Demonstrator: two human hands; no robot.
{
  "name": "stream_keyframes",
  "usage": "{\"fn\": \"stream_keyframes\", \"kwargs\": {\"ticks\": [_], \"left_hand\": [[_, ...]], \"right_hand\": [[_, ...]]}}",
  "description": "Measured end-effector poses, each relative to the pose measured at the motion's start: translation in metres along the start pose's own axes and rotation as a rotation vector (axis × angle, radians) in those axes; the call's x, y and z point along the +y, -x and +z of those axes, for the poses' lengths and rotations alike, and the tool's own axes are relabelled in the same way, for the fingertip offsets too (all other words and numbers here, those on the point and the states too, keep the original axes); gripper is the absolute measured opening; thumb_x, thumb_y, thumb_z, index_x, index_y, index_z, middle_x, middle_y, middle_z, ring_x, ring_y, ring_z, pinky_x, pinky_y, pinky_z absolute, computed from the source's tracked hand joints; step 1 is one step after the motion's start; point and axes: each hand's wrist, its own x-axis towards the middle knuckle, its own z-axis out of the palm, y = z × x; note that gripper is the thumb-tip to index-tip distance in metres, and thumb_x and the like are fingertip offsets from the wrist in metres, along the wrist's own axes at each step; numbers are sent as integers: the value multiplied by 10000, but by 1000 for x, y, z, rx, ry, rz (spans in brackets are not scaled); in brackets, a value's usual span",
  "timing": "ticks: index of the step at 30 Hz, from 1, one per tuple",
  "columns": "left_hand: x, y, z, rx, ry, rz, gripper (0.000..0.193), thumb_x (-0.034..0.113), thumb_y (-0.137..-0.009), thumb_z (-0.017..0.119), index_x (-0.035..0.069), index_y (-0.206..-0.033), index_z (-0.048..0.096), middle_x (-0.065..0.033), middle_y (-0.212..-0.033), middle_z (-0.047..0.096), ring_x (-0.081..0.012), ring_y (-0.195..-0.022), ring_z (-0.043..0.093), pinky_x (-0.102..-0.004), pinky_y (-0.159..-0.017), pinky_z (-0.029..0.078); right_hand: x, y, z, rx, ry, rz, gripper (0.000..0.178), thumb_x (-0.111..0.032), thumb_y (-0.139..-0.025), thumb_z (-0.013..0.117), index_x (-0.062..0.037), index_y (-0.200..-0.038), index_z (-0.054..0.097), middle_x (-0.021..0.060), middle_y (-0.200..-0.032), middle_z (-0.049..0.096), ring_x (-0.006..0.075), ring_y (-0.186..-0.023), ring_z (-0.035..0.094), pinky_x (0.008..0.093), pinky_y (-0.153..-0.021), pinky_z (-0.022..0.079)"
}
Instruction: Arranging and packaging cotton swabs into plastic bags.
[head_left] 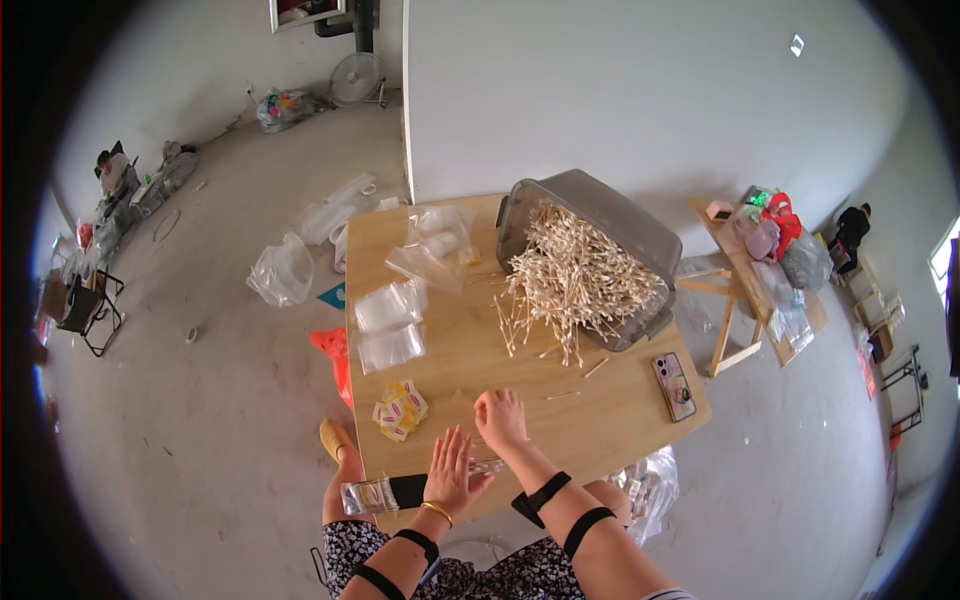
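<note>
My left hand (455, 478) lies flat near the table's front edge, fingers stretched out and together. Beside its palm, partly hidden under my right wrist, is a small bunch of cotton swabs (486, 466). My right hand (501, 418) is just ahead of it over the wooden table (460, 350), fingers curled closed; whatever they hold, if anything, is hidden. Left of my left hand sits a black block (408, 491), with a clear pack of swabs (368, 497) against it. Small yellow-and-white cards (401, 411) lie in a pile farther left.
A tipped grey bin (600, 195) spills a heap of cotton swabs (580, 270) at the back right. Clear plastic bags (390, 325) lie at the left. A phone (674, 386) rests near the right edge. A few loose swabs (563, 395) are scattered mid-table. Two people sit far off.
</note>
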Motion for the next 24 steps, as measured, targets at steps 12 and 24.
{"fn": "stream_keyframes", "kwargs": {"ticks": [12, 24], "left_hand": [[0, 2, -14, -47, -25, -53, 826, 408, -837, 748, 55, -1482, 370, -179, -1559, 374, -364, -1489, 297, -539, -1239, 201], [2, 4, -20, -29, 8, -53, 772, 397, -816, 768, 74, -1433, 437, -138, -1509, 447, -325, -1454, 369, -558, -1225, 217]], "right_hand": [[11, -108, -46, -46, 146, -60, 512, -235, -848, 726, -149, -1325, 562, 114, -1365, 545, 382, -1286, 491, 494, -1056, 432], [7, -157, -21, -235, 359, 34, 667, -416, -940, 636, -190, -1522, 403, 141, -1632, 242, 427, -1457, 305, 520, -1212, 272]]}}
